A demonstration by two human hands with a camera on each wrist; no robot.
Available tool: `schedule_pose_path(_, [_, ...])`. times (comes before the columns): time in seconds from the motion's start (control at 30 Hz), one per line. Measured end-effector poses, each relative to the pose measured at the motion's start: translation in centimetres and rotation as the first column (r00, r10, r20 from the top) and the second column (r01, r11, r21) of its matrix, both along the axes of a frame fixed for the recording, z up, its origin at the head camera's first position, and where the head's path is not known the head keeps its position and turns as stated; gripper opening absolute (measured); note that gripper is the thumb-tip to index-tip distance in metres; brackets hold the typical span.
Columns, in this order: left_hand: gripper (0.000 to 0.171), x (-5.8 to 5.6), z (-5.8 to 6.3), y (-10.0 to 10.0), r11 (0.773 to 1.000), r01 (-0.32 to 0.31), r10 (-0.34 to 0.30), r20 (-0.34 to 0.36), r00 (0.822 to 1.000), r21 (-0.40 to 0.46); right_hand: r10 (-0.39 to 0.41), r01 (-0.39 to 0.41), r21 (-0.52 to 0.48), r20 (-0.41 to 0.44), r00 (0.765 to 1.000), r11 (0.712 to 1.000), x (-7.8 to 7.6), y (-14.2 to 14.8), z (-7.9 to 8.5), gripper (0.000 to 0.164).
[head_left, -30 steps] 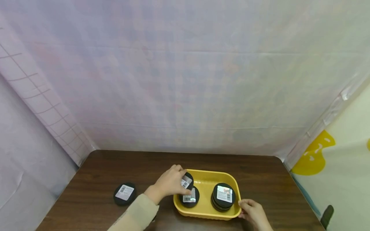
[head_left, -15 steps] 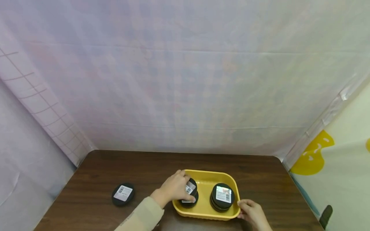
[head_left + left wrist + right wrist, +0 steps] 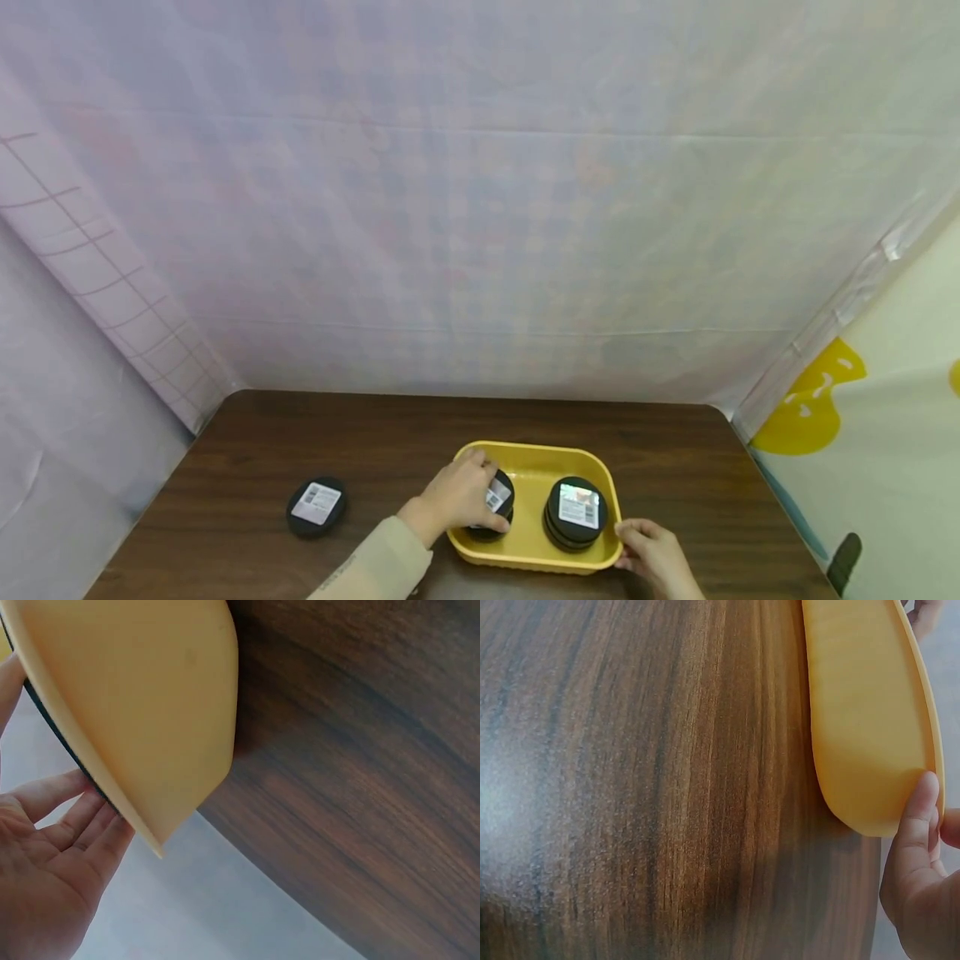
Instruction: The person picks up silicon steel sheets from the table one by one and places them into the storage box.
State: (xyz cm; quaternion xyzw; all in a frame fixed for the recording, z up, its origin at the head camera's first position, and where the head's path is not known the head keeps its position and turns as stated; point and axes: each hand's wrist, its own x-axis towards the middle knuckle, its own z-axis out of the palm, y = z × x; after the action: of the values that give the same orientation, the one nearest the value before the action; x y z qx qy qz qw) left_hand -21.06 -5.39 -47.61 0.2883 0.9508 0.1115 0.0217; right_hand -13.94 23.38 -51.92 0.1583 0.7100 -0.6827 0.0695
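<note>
A yellow plastic basin [image 3: 536, 560] with rounded corners stands on the brown table. My left hand [image 3: 463, 497] reaches over its left end and grips a black round disc [image 3: 500, 493] with a white barcode label, lying over another black disc whose edge shows below. In the left wrist view the fingers [image 3: 105, 832] of that hand curl in over the basin's rim, at the dark edge of the disc. At the basin's right end my right hand [image 3: 654, 553] pinches the rim. Inside, on the right, sits a stack of black discs [image 3: 576, 510], the top one labelled.
One more labelled black disc [image 3: 316, 507] lies on the wood-grain table [image 3: 360, 433], left of the basin. A pale curtain [image 3: 480, 250] hangs behind the table's far edge. On the right, a white cloth carries a yellow shape [image 3: 802, 417].
My left hand has moved slightly right and down, lowering its disc over the black disc at the basin's left end. My right hand has kept its place on the rim.
</note>
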Motion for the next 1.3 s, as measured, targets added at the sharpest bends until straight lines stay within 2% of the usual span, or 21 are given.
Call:
schedule_pose_path(0.33, [0.087, 0.2, -0.6, 0.1, 0.999, 0.010, -0.012, -0.036, 0.999, -0.044, -0.004, 0.004, -0.001, 0.002, 1.000, 1.000, 0.0, 0.0, -0.1, 0.016])
schedule_pose_path(0.57, [0.088, 0.2, -1.0, 0.0, 0.999, 0.010, -0.010, -0.009, 1.000, -0.051, 0.019, -0.019, -0.011, 0.001, 1.000, 1.000, 0.0, 0.2, -0.3, 0.016])
schedule_pose_path(0.97, [0.089, 0.2, -1.2, 0.2, 0.999, 0.003, -0.003, -0.009, 1.000, -0.054, 0.001, -0.001, -0.002, 0.011, 1.000, 1.000, 0.0, 0.0, -0.1, 0.016])
schedule_pose_path(1.3, [0.089, 0.1, -1.3, 0.2, 0.999, 0.004, -0.006, -0.038, 0.999, -0.049, -0.014, 0.014, 0.007, 0.006, 1.000, 1.000, -0.1, -0.1, -0.1, 0.018])
